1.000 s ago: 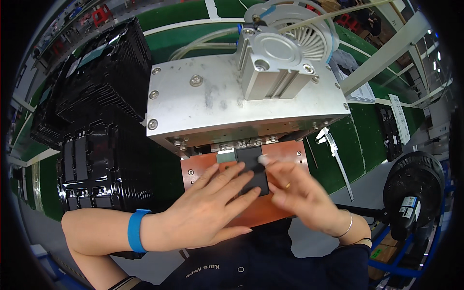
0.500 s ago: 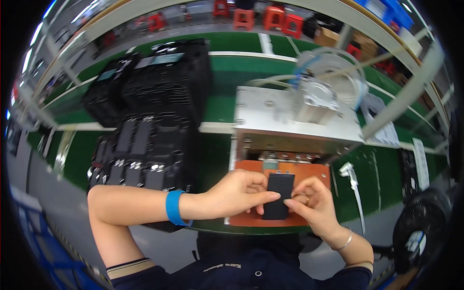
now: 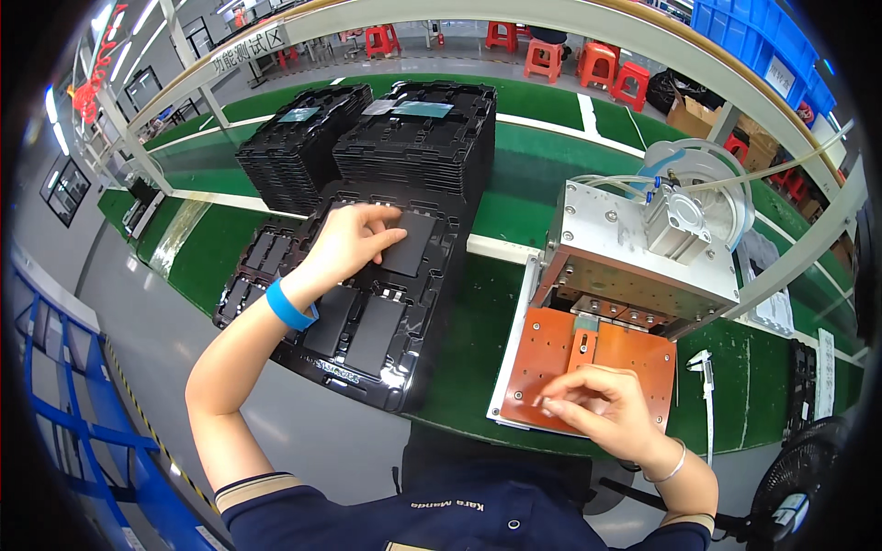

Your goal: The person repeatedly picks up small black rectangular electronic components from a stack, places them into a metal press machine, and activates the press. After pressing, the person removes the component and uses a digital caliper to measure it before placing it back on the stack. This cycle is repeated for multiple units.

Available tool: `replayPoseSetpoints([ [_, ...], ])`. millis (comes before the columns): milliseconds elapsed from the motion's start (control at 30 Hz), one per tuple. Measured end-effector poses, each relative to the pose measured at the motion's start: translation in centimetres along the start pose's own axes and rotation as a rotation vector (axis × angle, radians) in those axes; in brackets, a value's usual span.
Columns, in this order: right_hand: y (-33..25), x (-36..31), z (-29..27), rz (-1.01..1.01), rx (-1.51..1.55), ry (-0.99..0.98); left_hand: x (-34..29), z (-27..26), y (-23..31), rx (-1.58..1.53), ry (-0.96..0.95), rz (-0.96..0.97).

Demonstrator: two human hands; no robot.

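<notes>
My left hand (image 3: 352, 242) reaches over a black moulded tray (image 3: 418, 338) at the left. Its thumb and forefinger grip the left edge of a flat black battery cell (image 3: 415, 250), which lies in or just above an upper pocket. Other black cells sit in neighbouring pockets, one of them a cell (image 3: 375, 334) nearer me. My right hand (image 3: 599, 409) hovers over the orange plate (image 3: 533, 365) of a metal press fixture (image 3: 588, 223). Its fingers are loosely curled, thumb and forefinger slightly apart, with nothing visible between them.
Tall stacks of black trays (image 3: 418, 138) stand behind the filled tray. A caliper (image 3: 704, 372) lies on the green bench right of the fixture. A black fan (image 3: 808, 473) is at the lower right. Coiled clear tubing (image 3: 726, 179) and a slanted frame post (image 3: 781, 266) are beyond the fixture.
My left hand has moved from the fixture to the tray with the battery cell. My right hand has let go and stays over the orange plate. The view has swung left.
</notes>
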State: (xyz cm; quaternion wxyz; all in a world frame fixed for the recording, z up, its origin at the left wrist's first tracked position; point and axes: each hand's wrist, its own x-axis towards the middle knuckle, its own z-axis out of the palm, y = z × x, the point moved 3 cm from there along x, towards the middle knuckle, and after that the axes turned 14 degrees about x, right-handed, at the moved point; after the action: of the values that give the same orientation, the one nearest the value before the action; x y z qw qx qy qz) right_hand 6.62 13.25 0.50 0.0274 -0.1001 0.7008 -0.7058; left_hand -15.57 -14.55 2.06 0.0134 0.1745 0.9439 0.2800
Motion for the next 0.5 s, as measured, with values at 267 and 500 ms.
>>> replayPoseSetpoints([
  [267,-1.9,10.2,8.2,-0.792,-0.76,-0.236,0.6,-2.8,-1.9,0.554,0.123,0.084],
  [500,-0.1,17.1,15.5,-0.974,-0.978,-0.456,4.8,-2.0,-3.4,0.527,-0.28,-0.211],
])
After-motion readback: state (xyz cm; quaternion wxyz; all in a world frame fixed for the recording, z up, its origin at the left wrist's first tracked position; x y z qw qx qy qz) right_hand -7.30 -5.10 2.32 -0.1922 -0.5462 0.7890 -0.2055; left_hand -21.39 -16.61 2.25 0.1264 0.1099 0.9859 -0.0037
